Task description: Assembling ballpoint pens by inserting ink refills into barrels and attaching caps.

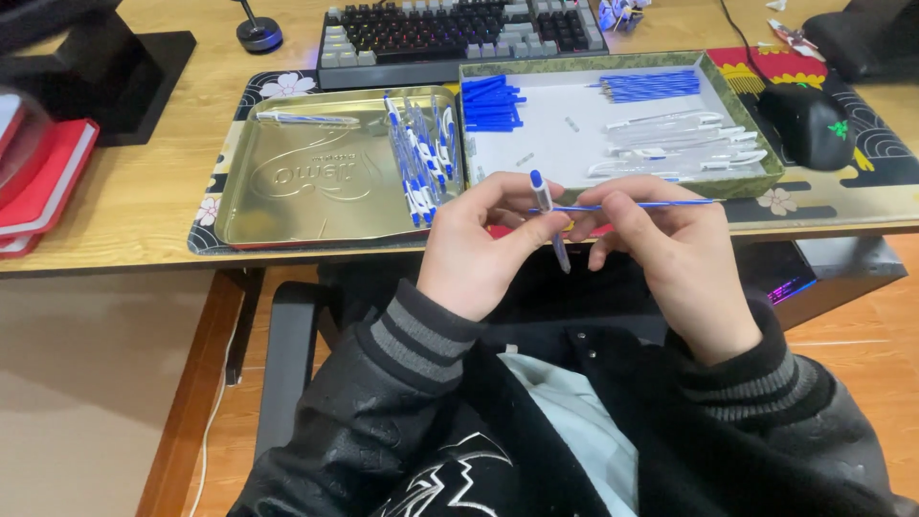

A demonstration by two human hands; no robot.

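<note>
The left hand (476, 244) is closed around a clear pen barrel (549, 222) with a blue cap end, thumb and forefinger pinching it so it stands nearly upright, its blue tip pointing up just above the fingers. The right hand (670, 254) sits just beside it, fingers touching the left hand's fingertips, and pinches a thin blue refill (651, 204) that lies level and runs out past the right hand's knuckles to the far side. The refill's near end meets the barrel between the two hands.

Both hands hover over the person's lap, just short of the table (144, 191) edge. Straight beyond the left hand is a shallow gold tin tray (297, 191) with a row of finished blue-and-clear pens (421, 158) leaning along its side nearest the hands. Beyond the right hand stands a cardboard box lid (747, 187) holding blue caps (491, 103), a bundle of blue refills (656, 84) and a heap of clear barrels (684, 144). Farther off, past both trays, lies a keyboard (459, 33). A black mouse (814, 124) rests well to the outside of the right hand, and red books (43, 182) lie far to the outside of the left.
</note>
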